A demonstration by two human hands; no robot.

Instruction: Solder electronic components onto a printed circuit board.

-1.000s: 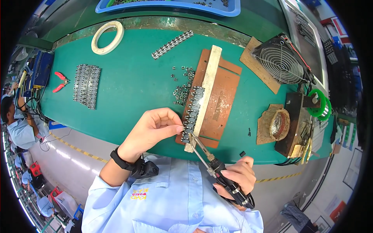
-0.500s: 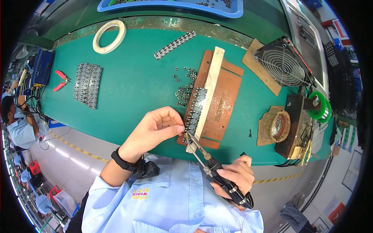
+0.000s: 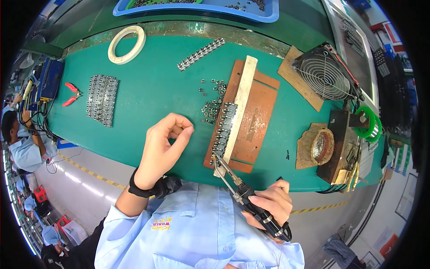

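A black soldering iron (image 3: pixel 256 205) with a thin metal feed tube along it is gripped in my right hand (image 3: pixel 274 201). Its tip is at the near end of a row of small metal connectors (image 3: pixel 225 127). That row lies along a pale straight bar (image 3: pixel 245 89) on a brown board (image 3: pixel 257 116). My left hand (image 3: pixel 163 145) hovers over the green mat, left of the board and apart from it. Thumb and forefinger are brought together there; anything between them is too small to make out. Loose small metal parts (image 3: pixel 210 110) are heaped beside the board's left edge.
On the green table (image 3: pixel 152 96) are a tape roll (image 3: pixel 112 50), red-handled cutters (image 3: pixel 71 95), a block of connector strips (image 3: pixel 102 101) and another strip (image 3: pixel 200 54). To the right stand a fan (image 3: pixel 324 76), a round dish (image 3: pixel 320 145) and a green solder reel (image 3: pixel 369 125). A blue tray (image 3: pixel 268 17) sits beyond.
My left hand has drawn back from the near end of the connector row, moving left and slightly away from the board. My right hand and the soldering iron have stayed almost still.
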